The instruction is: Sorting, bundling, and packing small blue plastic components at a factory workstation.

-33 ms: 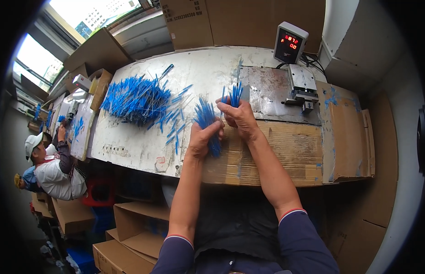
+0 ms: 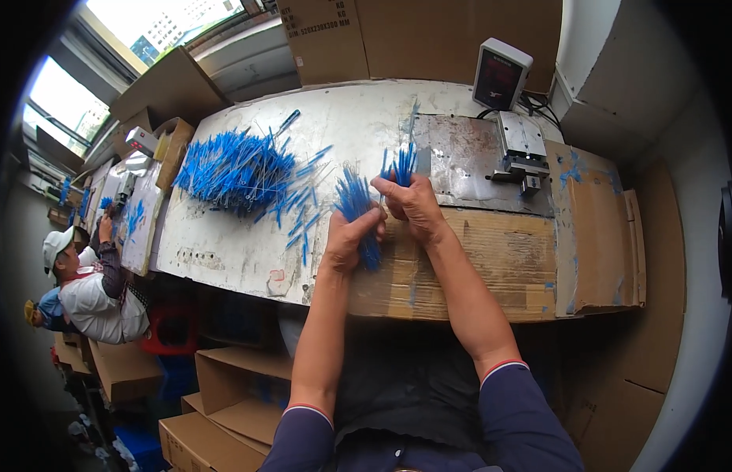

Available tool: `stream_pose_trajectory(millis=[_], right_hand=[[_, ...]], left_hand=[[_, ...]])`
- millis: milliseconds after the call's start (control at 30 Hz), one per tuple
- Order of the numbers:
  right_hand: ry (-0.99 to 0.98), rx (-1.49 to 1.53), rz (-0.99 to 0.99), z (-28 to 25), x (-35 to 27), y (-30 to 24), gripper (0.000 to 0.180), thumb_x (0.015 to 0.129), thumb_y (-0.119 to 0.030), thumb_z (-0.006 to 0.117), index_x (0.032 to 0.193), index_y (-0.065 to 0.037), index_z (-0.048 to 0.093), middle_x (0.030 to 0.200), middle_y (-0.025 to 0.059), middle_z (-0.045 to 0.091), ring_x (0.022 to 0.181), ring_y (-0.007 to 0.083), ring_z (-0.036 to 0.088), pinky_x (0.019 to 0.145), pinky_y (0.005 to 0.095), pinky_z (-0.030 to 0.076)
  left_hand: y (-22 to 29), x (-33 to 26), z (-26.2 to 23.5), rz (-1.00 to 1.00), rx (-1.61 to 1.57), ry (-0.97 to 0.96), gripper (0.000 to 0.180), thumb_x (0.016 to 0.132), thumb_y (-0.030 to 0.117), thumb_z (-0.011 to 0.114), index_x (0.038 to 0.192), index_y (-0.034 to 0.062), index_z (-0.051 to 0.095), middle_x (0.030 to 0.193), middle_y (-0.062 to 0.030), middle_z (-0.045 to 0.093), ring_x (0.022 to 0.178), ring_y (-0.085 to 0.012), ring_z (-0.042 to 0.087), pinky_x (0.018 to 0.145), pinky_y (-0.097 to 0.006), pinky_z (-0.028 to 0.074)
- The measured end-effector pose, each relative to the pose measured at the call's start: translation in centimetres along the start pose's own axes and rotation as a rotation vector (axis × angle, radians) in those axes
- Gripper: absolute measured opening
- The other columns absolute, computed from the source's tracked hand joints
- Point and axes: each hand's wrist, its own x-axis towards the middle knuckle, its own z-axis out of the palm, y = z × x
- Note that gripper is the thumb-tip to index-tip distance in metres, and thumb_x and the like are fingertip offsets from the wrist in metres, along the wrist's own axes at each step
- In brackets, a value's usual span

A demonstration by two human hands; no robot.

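Observation:
My left hand (image 2: pixel 354 238) is closed around a thick bundle of thin blue sticks (image 2: pixel 352 193), which fan out above the thumb and stick out below the fist. Just to its right, my right hand (image 2: pixel 413 206) grips a smaller bunch of similar blue sticks (image 2: pixel 403 162), their tips pointing away from me. The hands are close together over the table's near side, and several fingers of each are hidden. Left of them lies a big heap of blue sticks (image 2: pixel 232 169), some with thin wire-like ends. Loose sticks (image 2: pixel 303 224) are scattered between the heap and my left hand.
A metal fixture (image 2: pixel 519 149) stands on a steel plate (image 2: pixel 452 149) at the right, with a display box (image 2: pixel 501 75) behind it. Cardboard (image 2: pixel 492 259) covers the table's near edge. A screwdriver-like tool (image 2: pixel 288 120) lies behind the heap. A co-worker (image 2: pixel 98 291) sits far left.
My right hand has shifted very slightly, with its bunch of sticks still held. The red digits on the display box were bright and now look dark.

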Motion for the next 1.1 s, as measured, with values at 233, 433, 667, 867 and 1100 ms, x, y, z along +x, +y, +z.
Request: stream_pose_trajectory(millis=[233, 433, 667, 867, 1100], right_hand=[[0.099, 0.053, -0.127, -1.7, 1.2, 0.9, 0.021, 0.097, -0.022, 0.072, 0.098, -0.001, 0.073, 0.077, 0.0032, 0.068, 0.060, 0.0071, 0.055, 0.051, 0.0215, 0.040], [0.109, 0.274, -0.080, -2.3, 1.3, 0.2, 0.029, 0.099, -0.022, 0.069, 0.112, 0.004, 0.069, 0.094, 0.0156, 0.074, 0.083, 0.0221, 0.072, 0.077, 0.0345, 0.060], [0.193, 0.166, -0.066, -1.3, 1.1, 0.9, 0.020, 0.093, -0.012, 0.075, 0.106, 0.002, 0.069, 0.089, 0.0137, 0.073, 0.074, 0.0205, 0.070, 0.067, 0.0334, 0.060], [0.147, 0.174, -0.055, -1.1, 1.1, 1.1, 0.027, 0.099, -0.014, 0.068, 0.117, 0.006, 0.063, 0.096, 0.0166, 0.072, 0.078, 0.0220, 0.069, 0.067, 0.0338, 0.061], [-0.022, 0.233, -0.012, -0.8, 0.4, 0.2, 0.035, 0.104, -0.016, 0.058, 0.128, 0.009, 0.056, 0.109, 0.0226, 0.070, 0.092, 0.0282, 0.071, 0.080, 0.0388, 0.062]], left_hand=[[-0.4, 0.4, 0.4, 0.056, -0.135, 0.000, 0.019, 0.094, 0.009, 0.070, 0.109, 0.0008, 0.061, 0.102, -0.0153, 0.070, 0.084, -0.0233, 0.073, 0.067, -0.032, 0.063], [-0.5, 0.6, -0.1, 0.078, -0.154, 0.044, 0.023, 0.090, 0.010, 0.075, 0.107, -0.0038, 0.065, 0.101, -0.0150, 0.069, 0.083, -0.0229, 0.072, 0.069, -0.034, 0.063], [-0.9, 0.8, -0.4, 0.032, -0.044, -0.013, 0.020, 0.092, 0.004, 0.072, 0.109, 0.0010, 0.062, 0.104, -0.0104, 0.067, 0.082, -0.0176, 0.068, 0.068, -0.028, 0.058], [-0.8, 0.7, -0.4, 0.060, -0.070, -0.036, 0.021, 0.091, 0.006, 0.074, 0.108, 0.0001, 0.062, 0.098, -0.0104, 0.067, 0.080, -0.0161, 0.068, 0.064, -0.027, 0.056], [-0.9, 0.8, 0.1, 0.076, -0.059, 0.114, 0.022, 0.088, 0.007, 0.079, 0.102, 0.0012, 0.063, 0.079, -0.0071, 0.067, 0.067, -0.0157, 0.066, 0.060, -0.027, 0.054]])
